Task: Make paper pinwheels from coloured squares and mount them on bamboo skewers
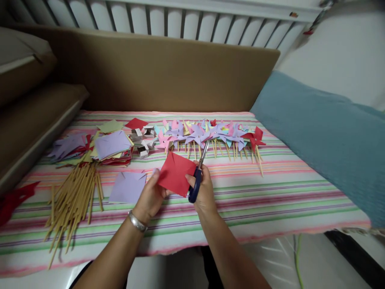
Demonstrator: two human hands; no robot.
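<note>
Head cam looks down on a red square (176, 173) held up over the striped cloth (270, 192), pinched between both hands, nothing resting on the table. The left hand (150, 196) has its fingers closed on the square's lower left edge, thumb on top, wrist cocked up a bit, with a silver bracelet (136, 221) on it. The right hand (204, 190) is wrapped around the blue handles of the scissors (199, 172), and its thumb also presses on the square's right corner. The blades point up and away past the paper's edge and look nearly shut, so as far as I can tell they aren't biting into the paper right now. My take on doing this bit well: hold the square taut and flat with the left hand, line the blades up from a corner toward the middle, and stop short of the centre so the sheet doesn't split. Turning the paper rather than the scissors should give straighter cuts too. Both forearms come in from the bottom of the frame and angle in toward each other. Around them: a lilac square (128, 186) just left of the hands, a heap of sticks (75, 192), a paper stack (112, 145), and a row of pinwheels (210, 134) further back.
</note>
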